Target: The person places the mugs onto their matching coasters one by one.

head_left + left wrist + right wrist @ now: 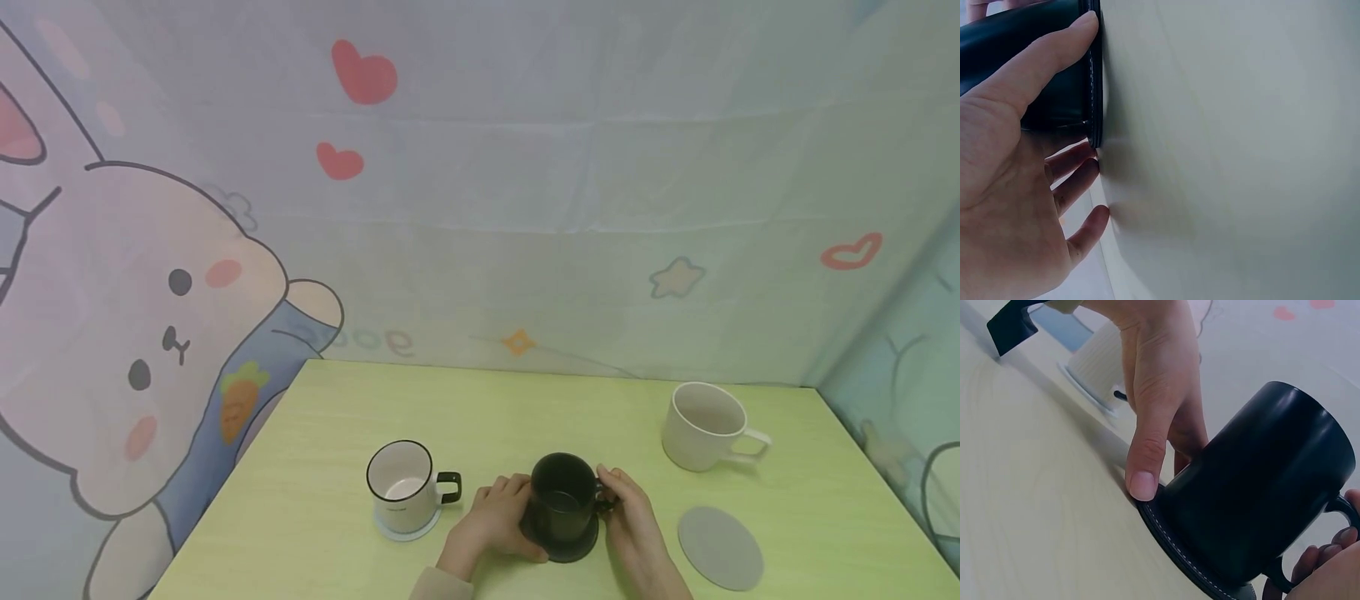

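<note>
The right hand (632, 518) grips the handle of a glossy black cylindrical mug (1260, 481) standing on a round black coaster (573, 552). The left hand (497, 517) spreads wide, thumb touching the coaster's edge. The mug's inner floor shows dimly.

- My left hand (498, 517) is spread around its hold, palm turned inward, the back of it facing up and outward.
- My left thumb (1047, 59) reaches out long, its tip pressing down, nail visible from the right wrist.
- My other left fingers (1088, 234) sit apart from the thumb, lightly bent, the little finger separated from its neighbours.
- My left wrist (459, 557) angles in from the lower left.
- My right hand (630, 512) faces it, near but apart, its fingers (1305, 565) curled in a grip.
- My right forearm (660, 575) slants in from the lower right.
</note>
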Demonstrator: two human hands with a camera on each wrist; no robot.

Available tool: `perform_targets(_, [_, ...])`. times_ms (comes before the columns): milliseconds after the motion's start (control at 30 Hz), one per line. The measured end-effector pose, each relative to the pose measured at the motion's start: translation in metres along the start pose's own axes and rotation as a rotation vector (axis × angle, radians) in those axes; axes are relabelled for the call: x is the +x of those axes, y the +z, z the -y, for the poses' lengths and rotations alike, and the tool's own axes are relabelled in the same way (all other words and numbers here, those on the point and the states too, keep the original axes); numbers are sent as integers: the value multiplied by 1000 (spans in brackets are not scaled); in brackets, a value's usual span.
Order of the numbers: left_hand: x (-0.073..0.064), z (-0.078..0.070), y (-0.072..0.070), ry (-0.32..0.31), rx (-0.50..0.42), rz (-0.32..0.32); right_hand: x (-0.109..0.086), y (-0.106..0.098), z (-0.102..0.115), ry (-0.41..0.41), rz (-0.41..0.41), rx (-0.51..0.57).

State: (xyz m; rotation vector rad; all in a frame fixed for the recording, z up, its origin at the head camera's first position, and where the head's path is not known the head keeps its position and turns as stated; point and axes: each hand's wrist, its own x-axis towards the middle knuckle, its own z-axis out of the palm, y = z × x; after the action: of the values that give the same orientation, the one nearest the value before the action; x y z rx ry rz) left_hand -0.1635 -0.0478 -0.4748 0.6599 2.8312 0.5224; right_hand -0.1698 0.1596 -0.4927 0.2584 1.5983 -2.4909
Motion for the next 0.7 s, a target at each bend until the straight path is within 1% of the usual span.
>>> perform_targets(167, [1, 1, 1, 1, -5, -2, 0, 0, -1, -9, -4, -12])
perform_targets(333, [0, 0, 2, 5, 1, -5, -1, -3, -2, -9, -24, -43])
perform_targets(467, [1, 0, 3, 1, -4, -1, -1, -6, -3, -27, -33, -76])
perform_targets(533, [1, 1, 3, 1, -7, 0, -1, -7, -3, -40, -24, -102])
perform_targets(700, [1, 0, 1, 1, -21, 7, 2, -11, -1, -32, -8, -179])
